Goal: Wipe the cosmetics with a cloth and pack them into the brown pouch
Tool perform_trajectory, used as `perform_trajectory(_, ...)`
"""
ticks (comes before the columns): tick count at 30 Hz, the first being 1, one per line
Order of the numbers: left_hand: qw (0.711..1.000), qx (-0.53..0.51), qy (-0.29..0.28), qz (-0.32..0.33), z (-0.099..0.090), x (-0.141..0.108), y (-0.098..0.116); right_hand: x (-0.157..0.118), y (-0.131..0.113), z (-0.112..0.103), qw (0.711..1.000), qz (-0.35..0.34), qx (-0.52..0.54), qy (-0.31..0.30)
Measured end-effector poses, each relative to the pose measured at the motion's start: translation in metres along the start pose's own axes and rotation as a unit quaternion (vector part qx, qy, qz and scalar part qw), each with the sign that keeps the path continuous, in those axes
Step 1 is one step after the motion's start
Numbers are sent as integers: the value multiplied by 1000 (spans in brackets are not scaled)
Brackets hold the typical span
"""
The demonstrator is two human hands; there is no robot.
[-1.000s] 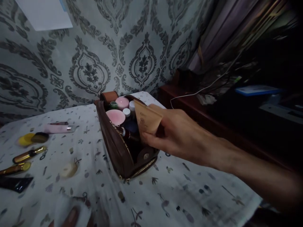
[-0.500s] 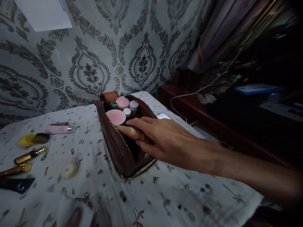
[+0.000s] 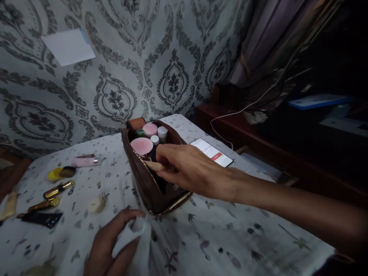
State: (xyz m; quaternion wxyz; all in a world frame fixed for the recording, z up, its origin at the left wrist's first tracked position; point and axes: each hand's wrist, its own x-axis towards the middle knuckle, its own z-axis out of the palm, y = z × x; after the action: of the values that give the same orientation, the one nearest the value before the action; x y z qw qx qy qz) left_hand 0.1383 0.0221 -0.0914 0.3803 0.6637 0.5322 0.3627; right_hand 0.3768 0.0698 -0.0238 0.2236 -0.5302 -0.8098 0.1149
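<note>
My left hand (image 3: 107, 241) clutches a white wad (image 3: 145, 241) at 7 o'clock of the brown bag (image 3: 140, 180) on the printed sheet (image 3: 241, 234), right hand (image 3: 198, 168) grips a tan tube (image 3: 154, 166) in its mouth, phone (image 3: 211, 150) at 2–3 o'clock.

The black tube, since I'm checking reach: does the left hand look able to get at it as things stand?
Probably yes: nothing visible stands between the left hand and the black tube, though the white material it holds may hinder gripping.

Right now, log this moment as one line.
right hand: holding tan tube at mouth of open brown bag | left hand: holding white cloth or tissue | phone: lit, beside bag
</note>
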Motion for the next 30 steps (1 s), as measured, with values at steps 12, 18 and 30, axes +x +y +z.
perform_trajectory(12, 999, -1, 27, 23, 32, 18, 23, -3, 3, 3, 994, -48, 91, -25)
perform_trajectory(18, 999, 3, 20, 34, 31, 17, 16, 11, 16, -13, 978, -49, 142, -146)
perform_trajectory(30, 999, 3, 3, 49, 28, 22, 6, 37, 24, -15, 940, 11, 187, -285)
